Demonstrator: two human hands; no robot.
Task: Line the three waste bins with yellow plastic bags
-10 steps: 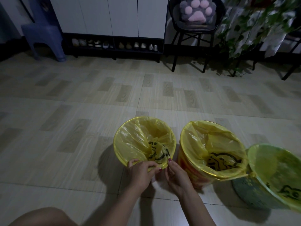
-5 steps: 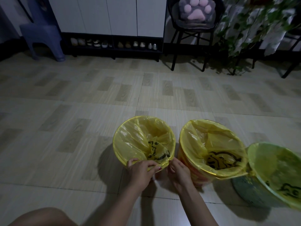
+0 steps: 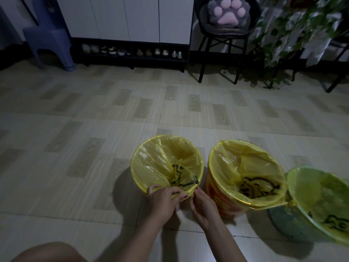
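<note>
Three waste bins stand in a row on the floor, each with a yellow plastic bag over its rim. The left bin's bag (image 3: 151,163) has black print at its bottom. My left hand (image 3: 163,200) pinches this bag's edge at the near rim. My right hand (image 3: 203,206) is beside it, fingertips on the same folded edge below the rim. The middle bin (image 3: 221,203) is orange and red, and its bag (image 3: 226,167) hangs loosely. The right bin (image 3: 281,222) is teal and its bag (image 3: 309,191) looks greenish.
A blue plastic stool (image 3: 47,40) stands at the back left by a white cabinet (image 3: 132,17) with shoes beneath. A black chair (image 3: 224,35) with a paw cushion and a leafy plant (image 3: 279,35) are at the back right. My knee (image 3: 49,252) shows bottom left.
Both hands stayed at the near rim of the left bin, shifting slightly while working the bag's edge. The bins have not moved.
</note>
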